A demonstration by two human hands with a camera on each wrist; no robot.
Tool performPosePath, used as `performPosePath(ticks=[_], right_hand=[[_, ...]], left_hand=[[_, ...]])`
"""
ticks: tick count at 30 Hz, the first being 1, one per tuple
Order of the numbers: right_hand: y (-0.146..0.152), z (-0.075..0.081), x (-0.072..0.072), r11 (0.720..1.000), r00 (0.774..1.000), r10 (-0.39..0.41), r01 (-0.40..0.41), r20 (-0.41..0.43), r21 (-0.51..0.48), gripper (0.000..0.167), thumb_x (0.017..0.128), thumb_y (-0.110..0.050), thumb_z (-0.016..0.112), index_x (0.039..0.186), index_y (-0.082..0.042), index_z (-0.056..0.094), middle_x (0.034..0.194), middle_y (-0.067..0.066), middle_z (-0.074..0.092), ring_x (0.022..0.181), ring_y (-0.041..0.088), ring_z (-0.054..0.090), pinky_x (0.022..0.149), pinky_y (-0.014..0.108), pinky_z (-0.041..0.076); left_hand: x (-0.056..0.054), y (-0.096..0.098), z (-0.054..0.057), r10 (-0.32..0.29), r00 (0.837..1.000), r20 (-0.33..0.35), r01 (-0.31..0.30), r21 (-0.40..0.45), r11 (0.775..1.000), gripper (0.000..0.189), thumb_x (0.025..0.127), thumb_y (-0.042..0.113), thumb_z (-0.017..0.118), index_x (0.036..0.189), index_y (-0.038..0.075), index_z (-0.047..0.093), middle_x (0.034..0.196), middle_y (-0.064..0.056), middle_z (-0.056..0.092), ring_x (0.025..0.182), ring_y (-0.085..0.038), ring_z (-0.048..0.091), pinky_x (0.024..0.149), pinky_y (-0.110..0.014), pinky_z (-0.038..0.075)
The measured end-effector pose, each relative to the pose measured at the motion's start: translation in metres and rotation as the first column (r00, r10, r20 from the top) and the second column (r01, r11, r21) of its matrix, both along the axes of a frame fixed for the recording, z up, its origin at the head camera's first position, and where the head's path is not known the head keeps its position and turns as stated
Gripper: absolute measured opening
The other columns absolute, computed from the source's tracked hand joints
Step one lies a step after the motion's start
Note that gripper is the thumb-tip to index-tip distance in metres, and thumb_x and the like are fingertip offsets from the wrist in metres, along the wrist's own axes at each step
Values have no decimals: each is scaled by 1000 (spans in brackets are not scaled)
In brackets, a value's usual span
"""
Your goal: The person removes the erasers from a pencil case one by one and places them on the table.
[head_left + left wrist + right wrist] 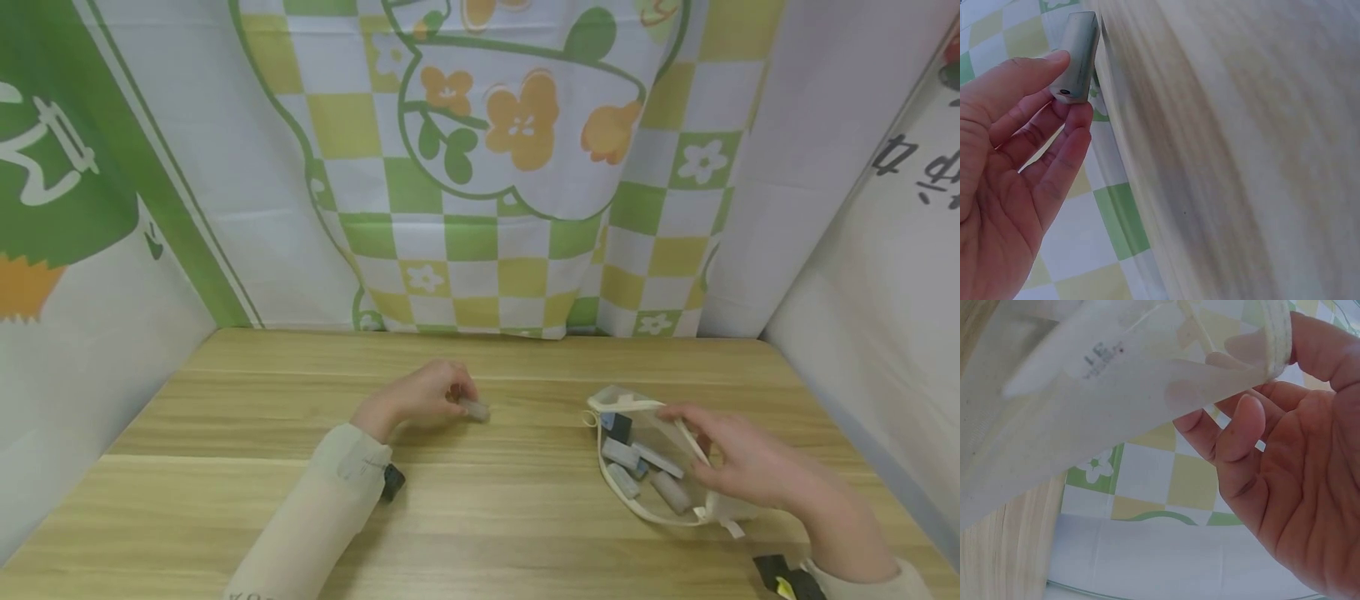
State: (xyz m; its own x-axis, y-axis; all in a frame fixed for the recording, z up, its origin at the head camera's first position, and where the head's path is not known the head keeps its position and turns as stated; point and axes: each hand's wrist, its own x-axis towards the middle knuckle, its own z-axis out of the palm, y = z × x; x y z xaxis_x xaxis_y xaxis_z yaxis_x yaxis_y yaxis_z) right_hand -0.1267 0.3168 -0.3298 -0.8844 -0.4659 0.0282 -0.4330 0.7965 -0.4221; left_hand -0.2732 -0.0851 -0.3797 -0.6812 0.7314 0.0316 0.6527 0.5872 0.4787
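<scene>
My left hand [426,397] pinches a small grey oblong block [476,409] between thumb and fingertips, just above the middle of the table. In the left wrist view, that block [1077,57] has rounded edges and a small dark spot on its near end. My right hand [761,457] holds the pale rim of a translucent zip pouch [660,520], keeping its mouth open. Inside the pouch lie several small pieces, among them a grey block [621,453], a cylindrical grey piece [671,492] and a black-and-blue block [617,427]. The right wrist view shows the pouch's sheer side [1116,406] with a printed label.
The wood-grain table [510,517] spreads under both hands. A patterned curtain [480,250] hangs along its far edge, and white printed cloths hang at the left and right. The pouch's zip pull [590,418] sticks out at its left side.
</scene>
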Motion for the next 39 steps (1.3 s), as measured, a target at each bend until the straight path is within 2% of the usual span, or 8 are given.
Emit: performPosePath(ticks=[11, 16, 22, 25, 28, 35, 39], right_hand=[[0, 2, 3, 1000, 1000, -19, 19, 11, 9, 59, 83, -4, 66, 139, -7, 50, 113, 4, 63, 74, 0, 44, 57, 21, 40], [0, 1, 2, 1000, 1000, -8, 8, 9, 9, 59, 83, -4, 67, 140, -6, 49, 102, 0, 61, 72, 2, 44, 56, 21, 40], [0, -1, 2, 1000, 1000, 8, -8, -3, -5, 60, 82, -3, 67, 140, -5, 48, 99, 0, 60, 69, 1, 42, 54, 21, 39], [0, 0, 1, 1000, 1000, 13, -13, 5, -6, 60, 83, -2, 67, 140, -5, 48, 89, -3, 55, 66, 1, 41, 53, 21, 38], [0, 0, 1, 1000, 1000, 14, -14, 8, -7, 60, 83, -2, 67, 140, -5, 48, 85, -5, 53, 64, 1, 40, 52, 21, 37], [0, 0, 0, 1000, 1000, 3, -3, 2, -9, 59, 84, -3, 67, 140, -6, 49, 112, 5, 62, 70, 2, 43, 54, 21, 39], [0, 0, 0, 1000, 1000, 5, -5, -8, -4, 59, 84, -4, 67, 140, -7, 49, 116, 6, 63, 72, 1, 43, 55, 21, 40]], left_hand=[[0, 0, -3, 26, 998, 65, -24, -32, 999, 15, 85, 5, 72, 99, 9, 73, 94, 0, 65, 83, -11, 55, 76, -25, 49], [-1, -2, -4, 14, 997, 73, -12, -32, 999, 14, 85, 4, 72, 98, 9, 72, 96, -1, 66, 85, -12, 56, 77, -26, 49], [-1, -3, -4, 40, 994, 103, -35, -45, 998, 16, 85, 5, 72, 100, 12, 72, 96, 1, 66, 87, -13, 57, 80, -28, 50], [-2, -3, -4, 45, 992, 117, -39, -48, 998, 16, 85, 4, 72, 100, 12, 72, 95, 1, 67, 87, -14, 58, 80, -29, 50], [-3, -3, -4, 45, 992, 118, -39, -52, 998, 17, 84, 4, 72, 99, 11, 72, 95, 1, 67, 88, -15, 60, 81, -30, 51], [-4, -4, -2, 20, 993, 118, -14, -58, 998, 17, 84, 4, 72, 99, 9, 71, 94, 0, 69, 88, -13, 62, 82, -31, 53], [-4, -4, -1, 14, 991, 135, -7, -55, 998, 17, 84, 4, 72, 100, 8, 71, 95, -1, 70, 89, -14, 62, 82, -30, 53]])
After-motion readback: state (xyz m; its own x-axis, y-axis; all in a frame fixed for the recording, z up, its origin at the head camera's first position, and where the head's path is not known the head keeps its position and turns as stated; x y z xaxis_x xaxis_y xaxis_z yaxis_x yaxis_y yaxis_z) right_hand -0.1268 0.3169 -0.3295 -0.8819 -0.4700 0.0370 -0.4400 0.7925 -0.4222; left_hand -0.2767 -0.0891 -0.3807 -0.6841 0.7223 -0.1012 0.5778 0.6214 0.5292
